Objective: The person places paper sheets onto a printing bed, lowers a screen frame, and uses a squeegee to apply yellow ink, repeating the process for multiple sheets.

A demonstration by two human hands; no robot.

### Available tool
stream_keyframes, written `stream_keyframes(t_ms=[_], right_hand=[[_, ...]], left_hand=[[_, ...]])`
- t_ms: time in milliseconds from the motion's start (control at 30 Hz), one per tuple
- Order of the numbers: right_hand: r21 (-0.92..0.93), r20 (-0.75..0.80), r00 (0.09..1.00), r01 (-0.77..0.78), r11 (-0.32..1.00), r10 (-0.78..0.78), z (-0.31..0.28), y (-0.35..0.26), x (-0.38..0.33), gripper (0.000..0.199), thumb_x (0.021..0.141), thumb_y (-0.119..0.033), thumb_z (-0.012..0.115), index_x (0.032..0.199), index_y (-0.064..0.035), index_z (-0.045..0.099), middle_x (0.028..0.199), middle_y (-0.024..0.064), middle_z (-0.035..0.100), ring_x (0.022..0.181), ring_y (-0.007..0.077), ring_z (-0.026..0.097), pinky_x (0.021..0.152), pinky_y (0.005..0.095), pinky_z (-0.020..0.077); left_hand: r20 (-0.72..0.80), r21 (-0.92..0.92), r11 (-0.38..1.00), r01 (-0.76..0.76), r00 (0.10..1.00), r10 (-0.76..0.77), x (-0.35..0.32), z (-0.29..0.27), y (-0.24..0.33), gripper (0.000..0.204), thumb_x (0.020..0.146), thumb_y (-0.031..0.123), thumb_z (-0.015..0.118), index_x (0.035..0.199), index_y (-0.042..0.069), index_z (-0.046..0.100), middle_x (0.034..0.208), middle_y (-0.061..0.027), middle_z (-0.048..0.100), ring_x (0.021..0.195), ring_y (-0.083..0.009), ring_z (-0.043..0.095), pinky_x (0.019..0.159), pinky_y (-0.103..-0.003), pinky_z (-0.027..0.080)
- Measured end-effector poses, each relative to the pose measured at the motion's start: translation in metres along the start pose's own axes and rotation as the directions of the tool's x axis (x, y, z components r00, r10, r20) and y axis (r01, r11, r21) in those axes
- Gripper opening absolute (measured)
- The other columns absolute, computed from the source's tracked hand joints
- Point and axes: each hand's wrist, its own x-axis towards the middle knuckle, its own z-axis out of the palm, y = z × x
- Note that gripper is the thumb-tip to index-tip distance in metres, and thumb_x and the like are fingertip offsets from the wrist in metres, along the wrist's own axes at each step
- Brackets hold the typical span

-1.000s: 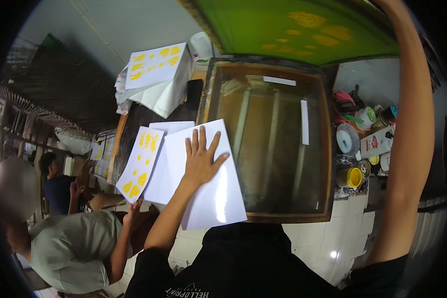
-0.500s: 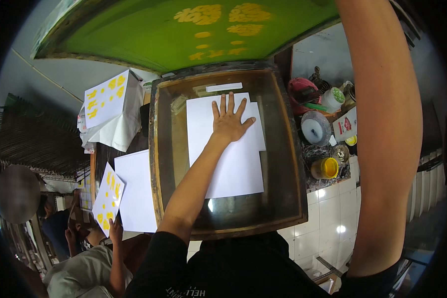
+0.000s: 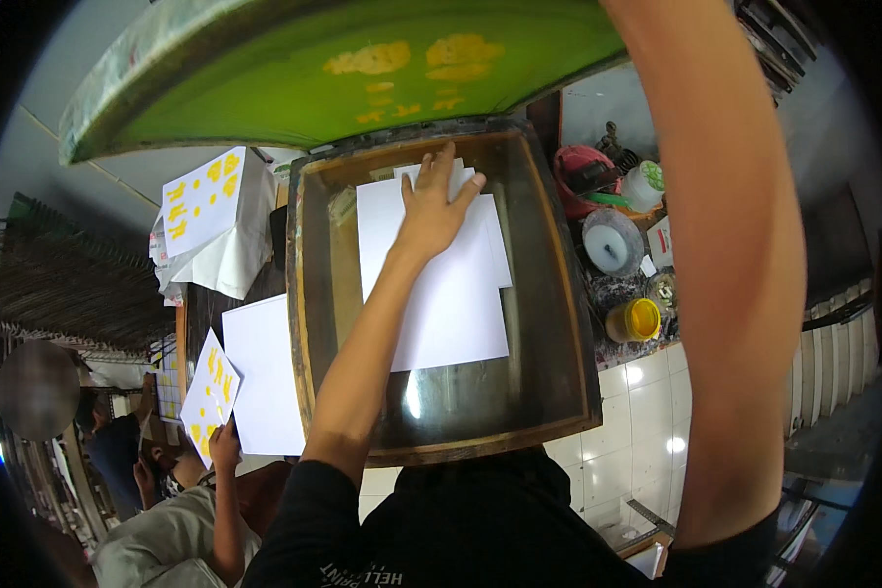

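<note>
My left hand lies with its fingers apart over the far end of a white paper sheet. That sheet rests on a glass-topped, wood-framed table; another white piece shows along its right side. Above the far edge hangs a tilted green printing screen with yellow patterned patches on its mesh. My right arm reaches up past the screen's right end, and the hand itself lies outside the picture.
A yellow ink tub, a round tub and a red basin crowd the right side. Left, printed sheets top a stack. A seated co-worker's hand holds a yellow-printed sheet beside blank paper.
The green screen has swung lower, its left edge dropping. My left hand has moved slightly toward the far end, and the sheet seems to have slid that way. My view has shifted a little.
</note>
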Motion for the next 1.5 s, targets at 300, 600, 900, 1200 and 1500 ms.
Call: stream_keyframes(t_ms=[300,600,900,1200,1500], right_hand=[[0.127,-0.057,0.952,0.306,0.943,-0.301,0.099,0.06,-0.17,0.025,0.094,-0.009,0.062,0.117,-0.0026,0.058,0.11,0.0208,0.064,0.109,0.0418,0.059,0.096,0.0503,0.045],[0.149,0.654,0.746,0.038,0.988,-0.127,0.221,0.086,-0.284,0.048,0.083,-0.022,0.081,0.119,-0.0021,0.055,0.112,0.0198,0.063,0.11,0.0403,0.059,0.095,0.05,0.0419],[0.091,0.46,0.841,0.276,0.957,-0.286,0.242,0.087,-0.301,0.036,0.078,-0.015,0.079,0.105,-0.0042,0.058,0.099,0.0162,0.061,0.097,0.0336,0.059,0.082,0.0453,0.0426],[-0.071,0.306,0.895,0.36,0.93,-0.323,0.29,0.122,-0.218,0.034,0.079,-0.016,0.076,0.106,-0.0063,0.057,0.097,0.0139,0.059,0.092,0.0309,0.057,0.079,0.0437,0.0403],[-0.108,0.276,0.9,0.377,0.92,-0.337,0.344,0.172,-0.082,0.043,0.079,-0.014,0.08,0.112,-0.0028,0.055,0.106,0.0171,0.059,0.104,0.0365,0.057,0.085,0.0479,0.041]], left_hand=[[-0.027,-0.859,0.51,0.046,0.991,-0.135,-0.257,-0.111,0.038,0.046,0.105,0.039,0.058,0.107,-0.007,0.065,0.107,-0.0301,0.072,0.104,-0.0386,0.073,0.098,-0.054,0.053],[0.584,-0.812,-0.34,0.475,0.678,-0.446,-0.355,-0.025,-0.019,0.035,0.101,0.012,0.058,0.129,-0.008,0.056,0.14,-0.0288,0.059,0.128,-0.0351,0.062,0.104,-0.046,0.055],[0.654,-0.757,-0.398,0.519,0.611,-0.446,-0.356,-0.016,-0.034,0.042,0.097,0.012,0.056,0.131,-0.012,0.054,0.132,-0.026,0.065,0.113,-0.0317,0.068,0.102,-0.043,0.054],[0.64,-0.768,-0.407,0.495,0.573,-0.511,-0.367,-0.011,-0.04,0.033,0.096,0.011,0.05,0.108,-0.014,0.067,0.114,-0.0269,0.072,0.1,-0.0343,0.072,0.095,-0.044,0.056],[0.625,-0.707,-0.212,0.675,0.455,-0.635,-0.362,-0.018,-0.022,0.039,0.09,0.011,0.043,0.105,-0.016,0.067,0.11,-0.0284,0.071,0.092,-0.0332,0.069,0.085,-0.042,0.054]])
